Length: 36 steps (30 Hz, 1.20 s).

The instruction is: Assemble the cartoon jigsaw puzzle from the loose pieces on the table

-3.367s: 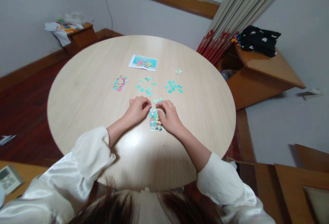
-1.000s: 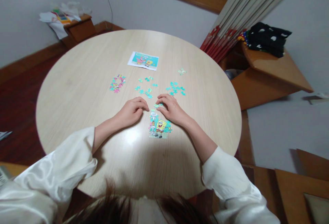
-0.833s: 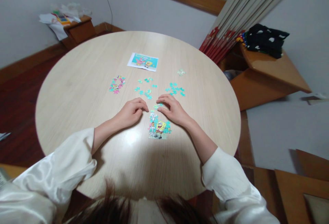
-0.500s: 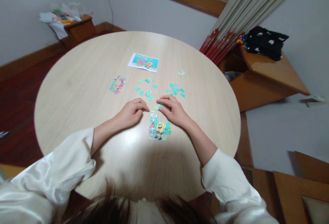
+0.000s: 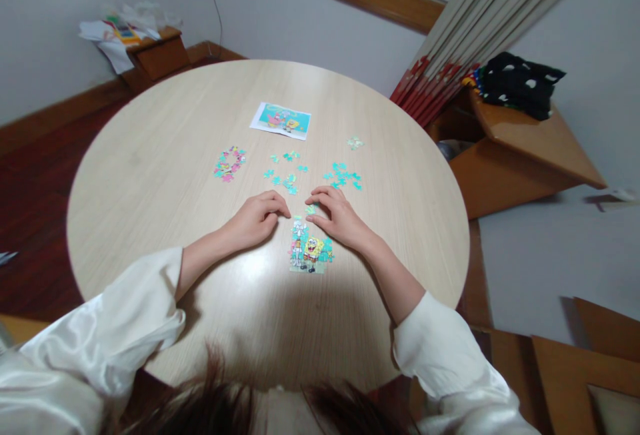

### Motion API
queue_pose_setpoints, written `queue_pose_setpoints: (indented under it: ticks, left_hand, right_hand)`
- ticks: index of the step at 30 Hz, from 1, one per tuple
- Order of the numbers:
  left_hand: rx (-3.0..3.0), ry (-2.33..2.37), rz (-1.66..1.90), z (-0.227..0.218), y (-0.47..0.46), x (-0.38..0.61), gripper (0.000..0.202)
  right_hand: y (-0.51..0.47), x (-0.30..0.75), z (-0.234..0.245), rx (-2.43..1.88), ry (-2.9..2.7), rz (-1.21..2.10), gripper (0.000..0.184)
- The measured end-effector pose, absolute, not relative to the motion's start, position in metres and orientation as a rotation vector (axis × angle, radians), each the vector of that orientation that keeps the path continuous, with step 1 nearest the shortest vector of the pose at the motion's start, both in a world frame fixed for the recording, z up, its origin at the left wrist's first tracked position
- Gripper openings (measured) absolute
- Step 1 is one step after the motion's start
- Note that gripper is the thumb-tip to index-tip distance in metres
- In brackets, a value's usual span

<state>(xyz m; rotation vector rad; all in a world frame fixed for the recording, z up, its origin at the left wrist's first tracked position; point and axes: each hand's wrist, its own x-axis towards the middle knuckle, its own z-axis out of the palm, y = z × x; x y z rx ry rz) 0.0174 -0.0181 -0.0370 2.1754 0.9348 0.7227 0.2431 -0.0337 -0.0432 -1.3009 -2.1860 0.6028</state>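
Fingers (image 5: 320, 192) and thumb of your right hand (image 5: 341, 218) stand moderately apart, with small green-and-teal loose pieces (image 5: 311, 209) in the gap; you do not seem to pinch them. Your left hand (image 5: 256, 218) lies curled on the desk (image 5: 200, 148), its fingertips just beside the upper left corner of the joined puzzle section (image 5: 310, 248); you cannot tell whether its fingers hold anything.

That section sits near your side of the desk, below and between your hands. Against the earliest frame, your right hand has moved off it, uncovering the yellow figure, and your left hand has drawn slightly outward. The teal pieces (image 5: 343, 175), the scattered middle pieces (image 5: 277, 180), the pink group (image 5: 230, 164) and the printed picture (image 5: 281, 121) keep their places on the desk.

Your left thumb is mostly hidden, and your right hand may cover part of the loose pieces. Pale pieces (image 5: 355, 143) at the far right are too small to read. Both white sleeves (image 5: 450, 348) run out of view.
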Motion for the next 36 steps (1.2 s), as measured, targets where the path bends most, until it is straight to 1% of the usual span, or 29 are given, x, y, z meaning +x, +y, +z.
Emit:
queue_pose_setpoints:
  ticks: [6,16,22,26,29,36]
  left_hand:
    - [2.183,0.916,0.746,-0.038,-0.018,0.018,0.036]
    - [2.187,0.921,0.729,-0.037,-0.018,0.018,0.035]
    - [2.224,0.893,0.749,-0.036,-0.021,0.018,0.035]
    - [2.348,0.75,0.685,-0.03,-0.025,0.018,0.037]
    - [2.435,0.649,0.631,-0.027,-0.027,0.019,0.038]
    - [2.449,0.724,0.509,-0.029,-0.028,0.02,0.039]
  right_hand:
    - [-0.035,0.242,-0.042,-1.32,-2.21,0.608,0.013]
    - [-0.039,0.242,-0.031,-1.338,-2.132,0.639,0.014]
    - [-0.045,0.232,-0.03,-1.345,-1.772,0.923,0.01]
    - [-0.046,0.226,-0.033,-1.291,-1.684,1.062,0.01]
    - [-0.045,0.226,-0.036,-1.297,-1.7,1.064,0.009]
    - [-0.045,0.226,-0.035,-1.316,-1.816,1.021,0.012]
